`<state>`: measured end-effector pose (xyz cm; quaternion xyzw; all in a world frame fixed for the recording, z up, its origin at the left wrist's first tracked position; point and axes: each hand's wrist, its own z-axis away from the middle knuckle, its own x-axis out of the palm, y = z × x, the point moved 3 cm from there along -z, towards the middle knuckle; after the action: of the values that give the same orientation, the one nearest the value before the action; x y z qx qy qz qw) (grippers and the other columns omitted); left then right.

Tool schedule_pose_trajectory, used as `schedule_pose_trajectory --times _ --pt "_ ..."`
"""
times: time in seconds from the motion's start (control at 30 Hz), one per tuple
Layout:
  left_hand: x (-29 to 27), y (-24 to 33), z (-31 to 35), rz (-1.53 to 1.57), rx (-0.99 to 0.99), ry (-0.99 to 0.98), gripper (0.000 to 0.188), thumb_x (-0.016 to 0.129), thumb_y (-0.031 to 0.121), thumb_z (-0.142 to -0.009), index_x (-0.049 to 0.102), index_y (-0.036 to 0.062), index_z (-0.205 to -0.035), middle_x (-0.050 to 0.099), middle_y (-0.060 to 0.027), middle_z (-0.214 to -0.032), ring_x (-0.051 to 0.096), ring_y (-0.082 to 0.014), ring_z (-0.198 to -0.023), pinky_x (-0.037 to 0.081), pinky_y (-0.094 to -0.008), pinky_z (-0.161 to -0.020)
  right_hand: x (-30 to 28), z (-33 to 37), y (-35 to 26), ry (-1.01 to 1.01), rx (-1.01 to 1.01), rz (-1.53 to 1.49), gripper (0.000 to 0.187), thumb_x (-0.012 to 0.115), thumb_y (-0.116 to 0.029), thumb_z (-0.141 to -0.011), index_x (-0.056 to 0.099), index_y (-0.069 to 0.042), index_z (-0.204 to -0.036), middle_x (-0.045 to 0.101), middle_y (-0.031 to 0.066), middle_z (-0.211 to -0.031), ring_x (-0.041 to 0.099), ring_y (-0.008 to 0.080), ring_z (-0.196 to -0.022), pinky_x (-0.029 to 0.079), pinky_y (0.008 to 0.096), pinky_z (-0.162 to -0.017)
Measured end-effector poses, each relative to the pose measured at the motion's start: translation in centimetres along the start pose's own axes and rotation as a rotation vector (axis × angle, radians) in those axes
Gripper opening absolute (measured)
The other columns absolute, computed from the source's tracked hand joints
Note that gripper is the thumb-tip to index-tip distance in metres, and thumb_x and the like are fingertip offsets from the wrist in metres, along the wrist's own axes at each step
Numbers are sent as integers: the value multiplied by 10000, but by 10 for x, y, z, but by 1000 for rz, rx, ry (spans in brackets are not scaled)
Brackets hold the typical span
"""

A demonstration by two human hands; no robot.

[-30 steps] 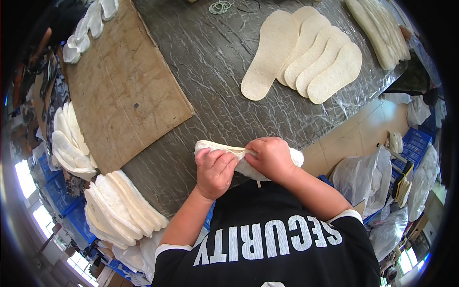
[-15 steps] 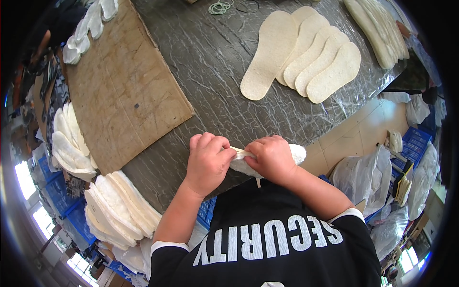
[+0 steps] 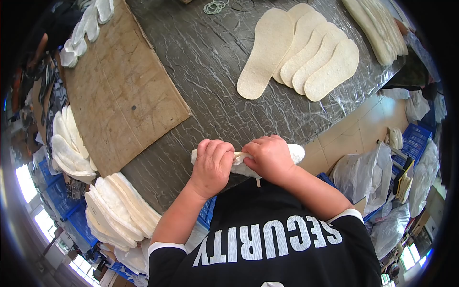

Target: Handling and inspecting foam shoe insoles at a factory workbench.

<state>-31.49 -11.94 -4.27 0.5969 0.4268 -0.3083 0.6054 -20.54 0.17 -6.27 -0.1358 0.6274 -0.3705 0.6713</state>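
Note:
Close in front of my body, at the table's near edge, a fluffy white insole is gripped in both hands. My left hand is closed round its left part, with a bit of the left end showing past the knuckles. My right hand pinches the edge near the middle, and the rounded right end sticks out beyond it. Between the two thumbs the edge looks folded or parted; the fingers hide how many layers there are. Farther off lie several fanned-out cream insoles on the dark plastic-covered table.
A brown board covers the table's left part. Fleecy insoles are stacked at its lower left and left edge; a cream bundle lies far right. Green bands sit at the back. Plastic bags and a blue crate stand right.
My left hand has shifted a little to the right and down along the insole, and the insole's left end now shows beyond it. My right hand is almost unmoved.

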Motion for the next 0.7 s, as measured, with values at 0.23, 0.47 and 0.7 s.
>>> schedule_pose_trajectory --times 0.23,0.47,0.7 --pt "3 2 5 97 -31 140 154 629 51 -754 510 75 -850 571 -61 -899 570 -248 -810 412 -406 -813 -6 2 0 -20 -82 -119 177 736 -176 -675 676 -118 -831 656 38 -761 646 256 -754 481 393 -684" --pt "1 3 4 104 -69 143 173 633 35 -739 517 76 -860 573 -58 -891 567 -244 -801 401 -392 -804 -11 0 0 -49 -108 -174 198 757 -190 -672 681 -108 -835 655 44 -761 642 263 -760 471 393 -697" --pt "-5 -2 8 390 -187 116 236 723 77 -748 565 61 -924 633 -74 -938 598 -254 -855 406 -410 -882 -10 3 0 -114 -71 -118 189 768 -226 -679 675 -130 -813 653 20 -754 628 237 -752 408 374 -685"
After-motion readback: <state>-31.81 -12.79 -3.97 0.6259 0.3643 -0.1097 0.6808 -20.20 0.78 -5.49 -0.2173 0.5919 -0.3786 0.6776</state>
